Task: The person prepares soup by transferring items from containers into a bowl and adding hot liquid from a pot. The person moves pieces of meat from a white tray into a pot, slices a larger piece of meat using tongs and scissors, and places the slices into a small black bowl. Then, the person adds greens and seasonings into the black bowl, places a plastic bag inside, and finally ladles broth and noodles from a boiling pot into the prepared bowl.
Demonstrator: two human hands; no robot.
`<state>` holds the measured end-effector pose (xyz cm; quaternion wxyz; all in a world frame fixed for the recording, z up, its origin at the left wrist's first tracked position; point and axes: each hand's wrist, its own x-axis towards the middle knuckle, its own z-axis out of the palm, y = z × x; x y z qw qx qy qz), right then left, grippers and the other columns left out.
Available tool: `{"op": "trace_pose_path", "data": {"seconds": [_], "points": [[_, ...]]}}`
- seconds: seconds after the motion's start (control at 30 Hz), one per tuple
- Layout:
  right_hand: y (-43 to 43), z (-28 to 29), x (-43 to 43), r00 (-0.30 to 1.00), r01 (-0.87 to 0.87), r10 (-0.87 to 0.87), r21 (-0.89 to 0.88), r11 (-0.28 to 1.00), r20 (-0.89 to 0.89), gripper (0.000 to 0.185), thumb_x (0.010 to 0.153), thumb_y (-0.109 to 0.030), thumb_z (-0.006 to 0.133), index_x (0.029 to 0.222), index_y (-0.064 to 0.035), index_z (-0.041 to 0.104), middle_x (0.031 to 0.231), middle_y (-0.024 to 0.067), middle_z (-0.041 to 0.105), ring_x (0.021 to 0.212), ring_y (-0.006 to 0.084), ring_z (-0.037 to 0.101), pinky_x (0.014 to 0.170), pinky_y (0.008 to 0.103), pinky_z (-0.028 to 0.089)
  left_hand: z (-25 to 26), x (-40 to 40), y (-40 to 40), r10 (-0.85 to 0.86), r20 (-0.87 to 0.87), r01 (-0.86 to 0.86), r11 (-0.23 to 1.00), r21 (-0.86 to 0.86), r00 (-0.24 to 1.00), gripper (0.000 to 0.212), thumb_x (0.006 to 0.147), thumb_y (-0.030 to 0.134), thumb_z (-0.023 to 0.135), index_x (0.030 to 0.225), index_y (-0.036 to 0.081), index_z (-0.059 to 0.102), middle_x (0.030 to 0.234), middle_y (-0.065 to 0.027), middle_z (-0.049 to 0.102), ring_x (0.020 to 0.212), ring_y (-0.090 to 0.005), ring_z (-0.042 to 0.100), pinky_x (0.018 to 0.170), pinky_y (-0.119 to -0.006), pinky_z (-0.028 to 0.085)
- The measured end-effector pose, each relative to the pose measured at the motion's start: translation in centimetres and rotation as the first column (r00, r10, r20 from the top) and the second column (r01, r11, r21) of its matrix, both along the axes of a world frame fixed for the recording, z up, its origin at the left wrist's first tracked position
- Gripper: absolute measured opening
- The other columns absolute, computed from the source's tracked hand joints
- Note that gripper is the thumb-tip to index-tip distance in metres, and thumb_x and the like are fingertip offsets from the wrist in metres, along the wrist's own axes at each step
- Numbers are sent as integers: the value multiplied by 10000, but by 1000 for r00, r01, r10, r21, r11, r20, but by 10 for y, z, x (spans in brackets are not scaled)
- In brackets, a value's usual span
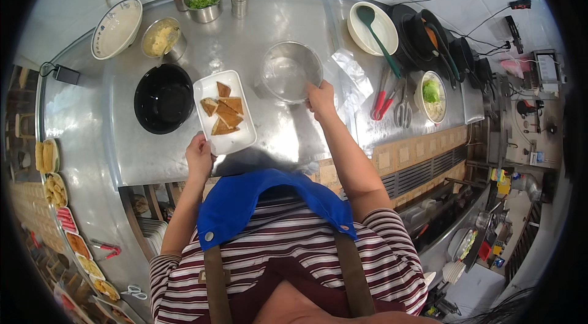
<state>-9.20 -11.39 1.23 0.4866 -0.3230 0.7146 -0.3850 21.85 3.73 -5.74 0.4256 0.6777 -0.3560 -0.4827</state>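
My left hand (200, 153) grips the near left corner of a white rectangular dish (245, 133). Several browned triangular pieces of food (228, 112), perhaps fried tofu, are heaped in it. Against the dish's left side sits a black bowl (164, 99) with nothing visible inside. To the right, my right hand (320, 100) pinches the near right rim of a round metal bowl (292, 71), in which I see no food. A strip of aluminium foil (353, 77) lies to the right of that hand.
Along the back of the steel table (285, 16) stand a patterned bowl (117, 27), a tin of yellowish paste (161, 39), a pot of chopped greens (204, 0) and a shaker (240, 2). Rightward are red-handled tongs (380, 104), scissors (404, 112), a lettuce bowl (432, 94) and black pans (409, 34).
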Motion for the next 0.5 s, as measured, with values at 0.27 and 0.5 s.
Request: {"op": "trace_pose_path", "data": {"seconds": [0.27,0.5], "points": [[7,28,-25,1000,9,-8,-43,999,27,139,738,-50,539,826,35,474,595,68,472,412,142,435,336,277,300,-1,-22,-66,62,135,-51,996,-78,989,149,876,8,488,947,-30,613,683,-87,631,478,-121,552,442,-271,434],[47,40,-92,995,29,-16,-130,991,101,246,779,-38,472,999,41,547,663,47,542,445,99,453,365,255,354,-19,-35,-127,-30,448,87,990,-108,893,240,821,21,509,1010,29,656,784,-182,667,676,-291,653,644,-372,498]]}}
